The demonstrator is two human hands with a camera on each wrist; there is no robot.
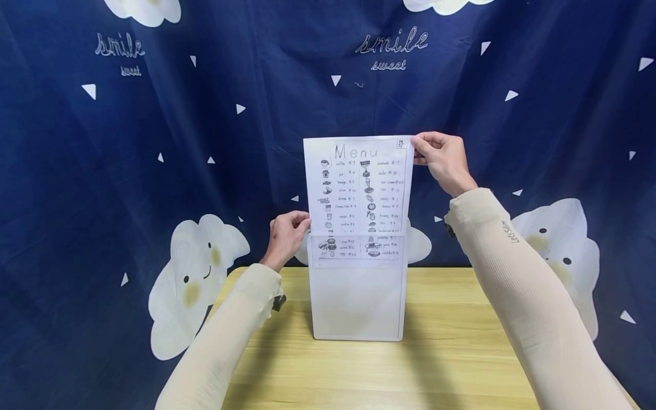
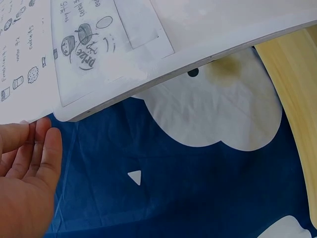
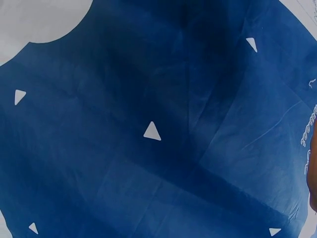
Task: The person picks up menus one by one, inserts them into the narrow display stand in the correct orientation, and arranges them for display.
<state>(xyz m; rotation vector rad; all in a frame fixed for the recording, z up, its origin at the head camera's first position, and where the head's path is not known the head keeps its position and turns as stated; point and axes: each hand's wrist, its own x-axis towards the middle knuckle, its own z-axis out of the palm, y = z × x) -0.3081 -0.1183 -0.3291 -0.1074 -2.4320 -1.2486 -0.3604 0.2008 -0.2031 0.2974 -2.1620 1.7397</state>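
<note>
Pale sleeves (image 1: pixel 520 285) lead to left grip (image 1: pixel 287 236) and right grip (image 1: pixel 445 159), both pinching the menu sheet (image 1: pixel 359 188), which, pushed unevenly, could buckle in the holder (image 1: pixel 357 304) short of the bench's (image 1: pixel 471 353) far edge.

Menu sheet (image 1: pixel 359 196) black-on-white; backdrop (image 1: pixel 277 57) navy, white triangles (image 1: pixel 336 80).

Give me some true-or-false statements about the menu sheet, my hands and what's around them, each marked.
1. The right hand pinches a top corner of the menu sheet. True.
2. The left hand is at the sheet's left edge. True.
3. The sheet's lower end overlaps the white stand. True.
4. The stand lies flat. False: it is upright on the wooden table.
5. The left hand is higher than the right. False: the right is higher.
</note>
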